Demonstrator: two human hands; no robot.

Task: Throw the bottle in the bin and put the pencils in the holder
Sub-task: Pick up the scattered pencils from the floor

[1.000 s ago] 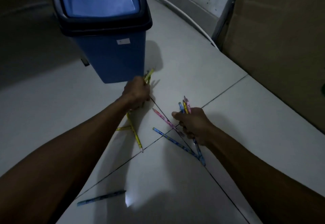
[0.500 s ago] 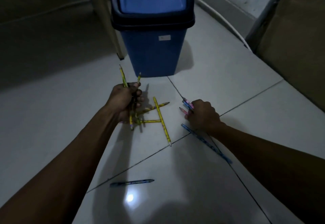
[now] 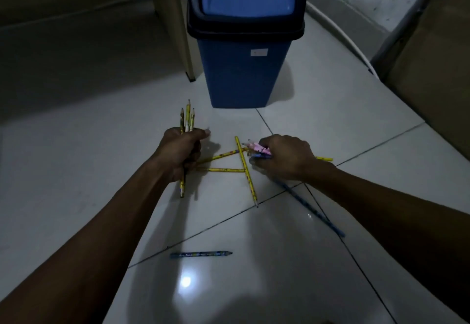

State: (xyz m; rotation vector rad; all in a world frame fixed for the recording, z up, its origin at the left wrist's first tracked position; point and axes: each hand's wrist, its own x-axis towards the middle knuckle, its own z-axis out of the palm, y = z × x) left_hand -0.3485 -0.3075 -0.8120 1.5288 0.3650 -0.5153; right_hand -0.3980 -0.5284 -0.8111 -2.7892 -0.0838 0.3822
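Note:
My left hand (image 3: pixel 179 152) is closed around a bunch of yellow pencils (image 3: pixel 187 117), tips pointing up towards the bin. My right hand (image 3: pixel 284 157) grips pink and blue pencils (image 3: pixel 259 149) just above the floor. Three loose yellow pencils (image 3: pixel 245 171) lie crossed on the white tiles between my hands, and a fourth yellow pencil (image 3: pixel 324 158) pokes out behind my right wrist. A long blue pencil (image 3: pixel 312 211) lies under my right forearm. Another blue pencil (image 3: pixel 201 254) lies nearer to me. The blue bin (image 3: pixel 241 74) with a black rim stands just beyond. No bottle or holder is visible.
A pale furniture leg (image 3: pixel 178 31) stands left of the bin. A brown cardboard panel (image 3: pixel 432 56) leans at the right. A white cable (image 3: pixel 340 33) runs along the wall behind the bin. The tiled floor (image 3: pixel 76 158) stretches to the left.
The view has swung so the bin sits centred. My left hand lifted its yellow pencils more upright. My right hand shifted left over the loose pencils, still gripping its bunch.

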